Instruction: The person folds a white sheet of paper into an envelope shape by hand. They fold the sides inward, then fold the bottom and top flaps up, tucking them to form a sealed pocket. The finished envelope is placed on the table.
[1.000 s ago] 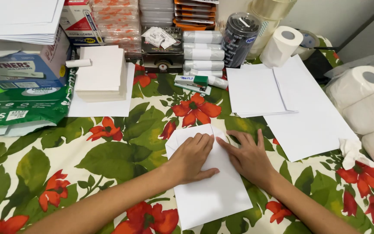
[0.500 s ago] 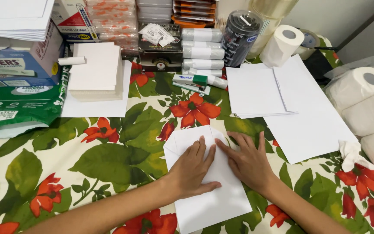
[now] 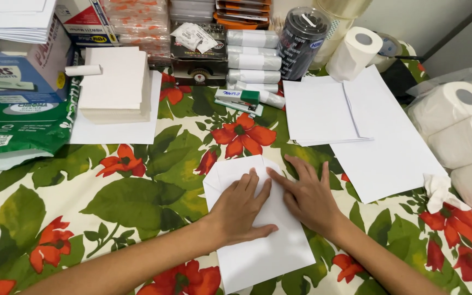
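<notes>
Left hand (image 3: 240,210) and right hand (image 3: 308,198) press flat, open-palmed, on folded paper (image 3: 258,246) pointing away, slightly left

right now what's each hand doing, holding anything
Left hand: open, pressed flat on the white paper.
Right hand: open, flat on the same paper.

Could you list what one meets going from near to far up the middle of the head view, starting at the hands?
Left hand and right hand pressing the folded white sheet → red flower print on the tablecloth → green-and-white stapler → stacked white rolls.
</notes>
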